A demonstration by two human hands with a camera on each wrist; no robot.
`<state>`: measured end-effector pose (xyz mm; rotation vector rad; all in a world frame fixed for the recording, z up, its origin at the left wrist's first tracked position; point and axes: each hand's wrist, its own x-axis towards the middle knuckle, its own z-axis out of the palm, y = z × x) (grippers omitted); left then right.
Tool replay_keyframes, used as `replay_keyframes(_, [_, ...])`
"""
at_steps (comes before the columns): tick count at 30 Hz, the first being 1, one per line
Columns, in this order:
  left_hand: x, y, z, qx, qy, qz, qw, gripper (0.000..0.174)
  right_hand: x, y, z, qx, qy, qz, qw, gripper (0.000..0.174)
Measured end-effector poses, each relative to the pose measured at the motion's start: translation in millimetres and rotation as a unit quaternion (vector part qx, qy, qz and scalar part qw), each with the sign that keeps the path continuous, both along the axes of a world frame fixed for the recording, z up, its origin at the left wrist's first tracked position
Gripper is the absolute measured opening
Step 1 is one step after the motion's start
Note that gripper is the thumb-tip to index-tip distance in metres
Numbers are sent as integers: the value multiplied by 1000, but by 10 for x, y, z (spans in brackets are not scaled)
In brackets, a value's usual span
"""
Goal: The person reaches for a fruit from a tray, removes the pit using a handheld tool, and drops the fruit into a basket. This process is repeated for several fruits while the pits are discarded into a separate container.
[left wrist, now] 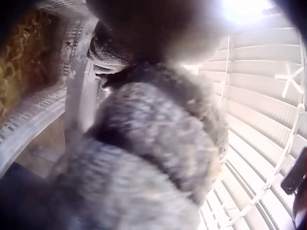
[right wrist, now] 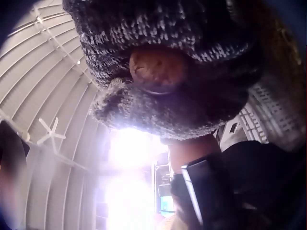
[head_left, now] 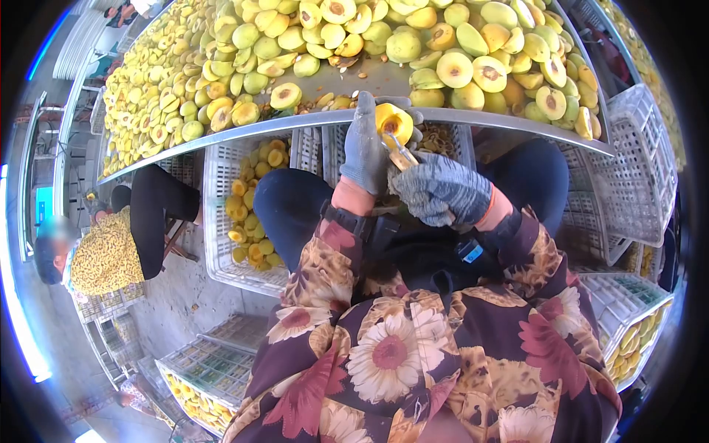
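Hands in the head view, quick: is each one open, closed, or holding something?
Left hand: gloved, grips a yellow fruit half.
Right hand: gloved, grips a small tool, its tip at the fruit.

Both arms are reaching forward from the body in flowered sleeves (head_left: 329, 262), elbows bent, wrists lying close together. The left hand (head_left: 365, 151), in a grey knit glove, is standing upright with its fingers pointing to the far side. Its fingers and thumb are curling round a fruit half (head_left: 394, 122). The right hand (head_left: 441, 192), in a speckled grey glove, is sitting just near and right of it, knuckles up. It is gripping a small tool (head_left: 401, 156) whose tip is meeting the fruit half. A dark strap (head_left: 343, 218) is circling the left wrist.
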<state>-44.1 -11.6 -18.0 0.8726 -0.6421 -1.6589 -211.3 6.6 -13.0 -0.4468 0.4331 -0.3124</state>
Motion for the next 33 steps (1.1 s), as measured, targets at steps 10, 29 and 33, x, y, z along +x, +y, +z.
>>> replay_keyframes(10, [-142, 153, -213, -145, -255, 156, 943, 31, 168, 86, -165, -651, 526, -82, 541, 37])
replay_keyframes(29, [1977, -947, 156, -126, -869, 145, 456, 40, -60, 228, -279, -673, 497, 119, 534, 26])
replay_keyframes(33, [2052, -1395, -101, -82, -910, 75, 400, 34, -97, 212, -226, -599, 572, 139, 543, 30])
